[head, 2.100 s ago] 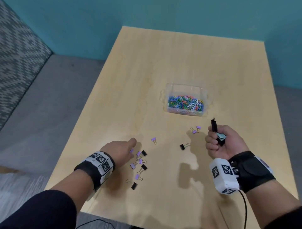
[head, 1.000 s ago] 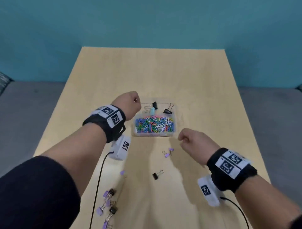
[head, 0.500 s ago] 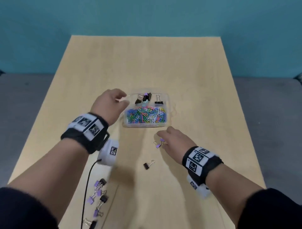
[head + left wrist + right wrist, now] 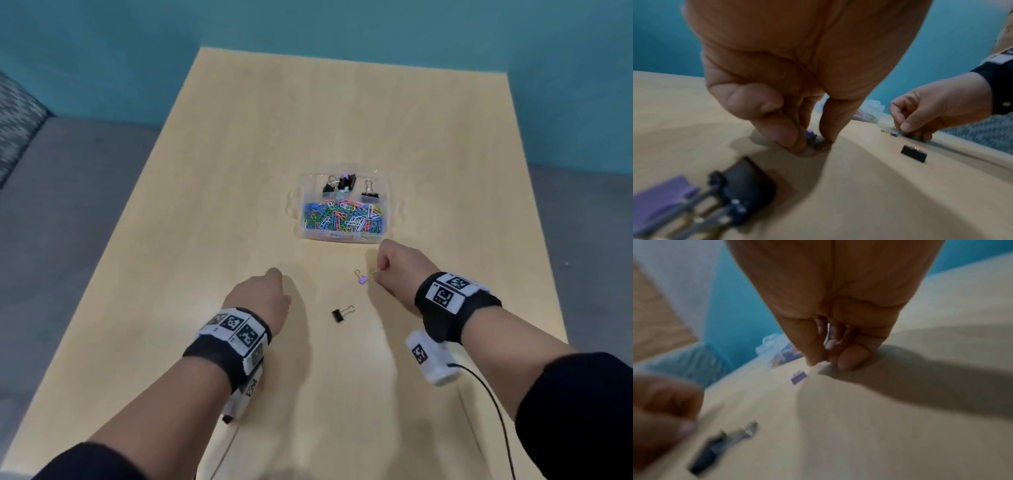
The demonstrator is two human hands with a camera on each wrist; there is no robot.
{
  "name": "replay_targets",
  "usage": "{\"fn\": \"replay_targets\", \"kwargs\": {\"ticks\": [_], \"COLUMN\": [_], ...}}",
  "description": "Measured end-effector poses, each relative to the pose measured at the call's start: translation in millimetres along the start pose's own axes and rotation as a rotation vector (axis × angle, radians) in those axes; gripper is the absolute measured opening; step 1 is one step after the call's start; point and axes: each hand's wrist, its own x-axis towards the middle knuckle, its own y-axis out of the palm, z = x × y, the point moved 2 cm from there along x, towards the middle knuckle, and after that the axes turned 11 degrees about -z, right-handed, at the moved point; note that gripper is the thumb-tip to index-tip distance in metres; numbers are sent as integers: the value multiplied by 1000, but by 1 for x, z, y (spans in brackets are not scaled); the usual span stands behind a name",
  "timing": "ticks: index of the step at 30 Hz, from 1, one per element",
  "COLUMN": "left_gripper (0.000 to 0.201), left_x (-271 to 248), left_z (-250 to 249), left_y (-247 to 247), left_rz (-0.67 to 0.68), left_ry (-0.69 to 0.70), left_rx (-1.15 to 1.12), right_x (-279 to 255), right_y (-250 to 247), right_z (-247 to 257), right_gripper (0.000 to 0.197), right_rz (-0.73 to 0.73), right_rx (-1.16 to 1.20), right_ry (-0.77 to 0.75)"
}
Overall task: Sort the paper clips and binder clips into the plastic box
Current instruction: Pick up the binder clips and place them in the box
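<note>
The left hand point(image 4: 797, 91) pinches a small purple binder clip point(image 4: 811, 135) on the table point(image 4: 239, 171); the right hand point(image 4: 399, 270) pinches another by its wire loop, near the plastic box point(image 4: 385, 192). Light, stiff, springy clips likely lift best by the loops

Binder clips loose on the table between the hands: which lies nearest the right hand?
The purple binder clip, just left of the right hand. The black binder clip lies farther toward the person, midway between both hands.

right hand point(image 4: 830, 331) fingertips on table point(image 4: 879, 426), purple binder clip point(image 4: 798, 378) beside
</note>
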Motion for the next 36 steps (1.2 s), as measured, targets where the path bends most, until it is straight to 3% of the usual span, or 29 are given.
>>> {"fn": "replay_targets", "kwargs": {"ticks": [4,7,8,10,13,15,18,20,23,27,30,32,34,36], "left_gripper": [12,5,8,16,26,27,25,19,13,33,30,25,22,21], "left_x": [3,6,7,4,-8,-15,-24,-29,-36,-46,-49,-47,-44,-42], "left_z": [-7,-1,4,14,36,54,79,90,99,80,62,56,54,53], "left_y": [-3,-6,-7,-8,-6,-4,1,5,8,3,9,12,13,14], "left_rz": [33,74,94,190,309,347,301,193,41,46,41,27,31,39], "left_ry": [21,21,-27,-233,-465,-542,-640,-646,-491,-115,54,97,108,116], "left_rx": [-6,-96,-254,-790,-1391,-1660,-1816,-1709,-1201,-345,-152,-113,-96,-88], "right_x": [-16,-26,-27,-27,-23,-21,-20,-16,-12,-13,-15,-17,-24,-39], "right_y": [6,8,8,8,8,10,17,19,22,20,16,14,12,13], "right_z": [-11,-7,-4,1,13,23,35,40,42,42,36,26,16,10], "right_gripper": [24,31,33,34,21,11,27,21,16,9,9,9,16,23], "right_rz": [-36,-67,-79,-97,-88,-40,40,41,53,95,79,-12,-105,-83], "right_rx": [794,886,848,743,534,230,-145,-181,-219,-360,-353,-75,524,1075], "right_ry": [395,507,509,488,367,205,24,13,10,-56,-49,84,349,607]}}
